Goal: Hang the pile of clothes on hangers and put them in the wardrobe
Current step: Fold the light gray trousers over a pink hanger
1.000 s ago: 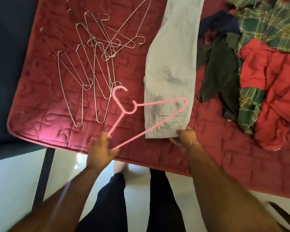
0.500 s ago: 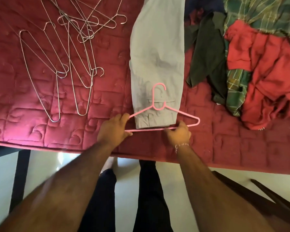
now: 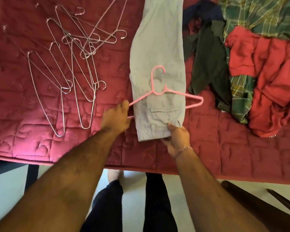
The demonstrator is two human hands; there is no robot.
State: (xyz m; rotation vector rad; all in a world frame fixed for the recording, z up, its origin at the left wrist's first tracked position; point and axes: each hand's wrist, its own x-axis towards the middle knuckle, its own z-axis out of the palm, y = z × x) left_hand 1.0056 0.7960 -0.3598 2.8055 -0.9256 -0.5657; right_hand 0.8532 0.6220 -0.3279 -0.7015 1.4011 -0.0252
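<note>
Quilted red bedspread [image 3: 224, 148]: the left hand [image 3: 115, 118] grips a thin pink hanger [image 3: 159, 92] threaded around folded grey trousers [image 3: 157, 64], whose near end the right hand [image 3: 177, 138] pinches; wire hangers [image 3: 70, 64] lie beside.

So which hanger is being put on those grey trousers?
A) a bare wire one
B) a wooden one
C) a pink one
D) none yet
C: the left hand holds a pink hanger whose bottom bar runs under the grey trousers, while the right hand grips their end.
</note>
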